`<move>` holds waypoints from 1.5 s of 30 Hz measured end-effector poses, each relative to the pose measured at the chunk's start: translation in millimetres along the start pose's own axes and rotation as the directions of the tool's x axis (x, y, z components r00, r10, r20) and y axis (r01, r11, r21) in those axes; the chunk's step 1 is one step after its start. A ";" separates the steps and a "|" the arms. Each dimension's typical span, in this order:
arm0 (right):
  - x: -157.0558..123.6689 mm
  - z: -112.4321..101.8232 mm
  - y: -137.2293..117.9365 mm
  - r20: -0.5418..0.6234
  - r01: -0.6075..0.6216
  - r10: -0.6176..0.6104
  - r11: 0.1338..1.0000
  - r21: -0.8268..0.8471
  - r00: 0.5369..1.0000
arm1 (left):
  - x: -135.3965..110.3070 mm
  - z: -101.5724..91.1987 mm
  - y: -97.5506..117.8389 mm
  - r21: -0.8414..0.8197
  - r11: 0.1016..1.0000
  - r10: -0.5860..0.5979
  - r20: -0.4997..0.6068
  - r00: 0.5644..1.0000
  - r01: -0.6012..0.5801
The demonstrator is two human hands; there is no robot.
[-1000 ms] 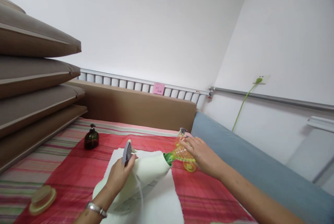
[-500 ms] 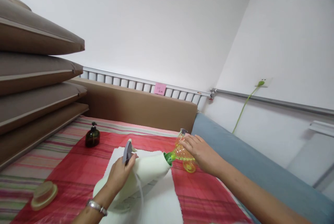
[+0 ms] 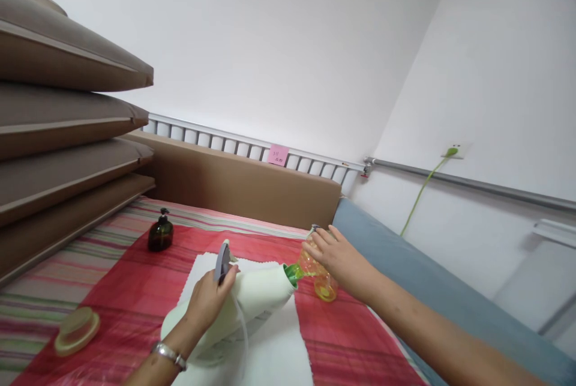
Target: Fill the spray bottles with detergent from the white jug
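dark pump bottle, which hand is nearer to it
Left. The left hand is in front of the dark pump bottle and a little to its right; the right hand is much farther off to its right.

The container (image 3: 265, 287) is pale green, cloth (image 3: 148, 278) striped red

The person's left hand (image 3: 210, 301) grips a grey spray trigger (image 3: 221, 261) with a white tube (image 3: 243, 329) and rests against a tilted pale-green bottle (image 3: 264, 287), its open mouth facing right. The right hand (image 3: 339, 254) holds a ribbed translucent yellow bottle (image 3: 306, 262), one end at that mouth — a second yellow bottle (image 3: 324, 290) shows partly hidden just behind. A white cloth (image 3: 279, 350) lies beneath, on a red cloth (image 3: 130, 287). Far left stands a dark pump bottle (image 3: 161, 236); near left lies a round beige lid (image 3: 76, 331).
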State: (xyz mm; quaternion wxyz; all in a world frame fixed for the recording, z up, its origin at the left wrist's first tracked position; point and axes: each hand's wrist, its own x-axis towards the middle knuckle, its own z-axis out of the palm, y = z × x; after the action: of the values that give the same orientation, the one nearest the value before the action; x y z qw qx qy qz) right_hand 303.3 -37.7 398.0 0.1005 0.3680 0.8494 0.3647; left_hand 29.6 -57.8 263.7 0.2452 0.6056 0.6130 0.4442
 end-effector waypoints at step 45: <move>18.1 -34.8 -8.5 0.051 0.025 -0.025 1.000 -0.008 0.998 | -6.2 -5.0 -18.6 -0.160 0.986 -0.051 0.017 0.999 0.053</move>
State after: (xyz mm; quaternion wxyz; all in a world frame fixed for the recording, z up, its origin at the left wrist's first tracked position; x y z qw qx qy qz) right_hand 270.5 -48.0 418.7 0.1284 0.3660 0.8495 0.3576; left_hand 16.6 -62.7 249.0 0.3086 0.5704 0.5893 0.4819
